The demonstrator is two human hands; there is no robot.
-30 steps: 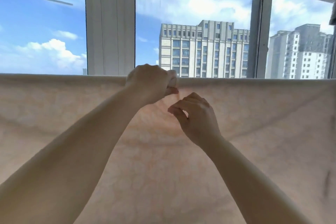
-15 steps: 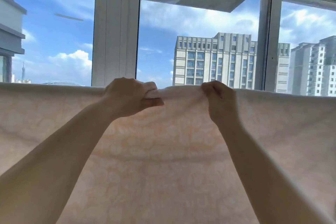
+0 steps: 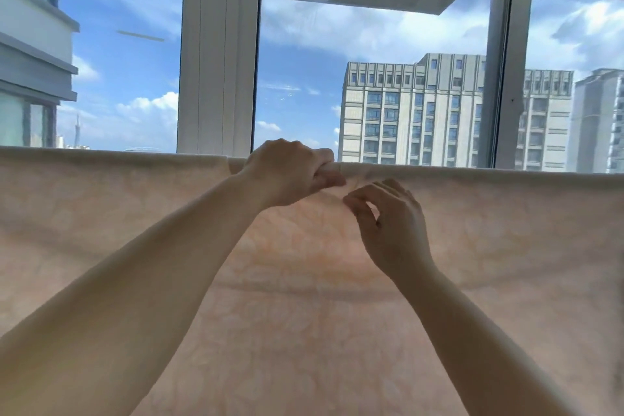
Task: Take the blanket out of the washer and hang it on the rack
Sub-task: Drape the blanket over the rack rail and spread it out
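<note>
Both hands met at twelve o'clock: left hand (image 3: 290, 176) gripped the blanket (image 3: 304, 331) top edge, right hand (image 3: 388, 223) pinched it just below

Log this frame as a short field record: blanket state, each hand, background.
blanket: pale peach blanket draped over a top line, spread across the view
left hand: left hand grips the blanket's top fold
right hand: right hand just below the fold, fingers curled, pinching at the cloth
rack: hidden under the fold
background: window frame, apartment block
</note>
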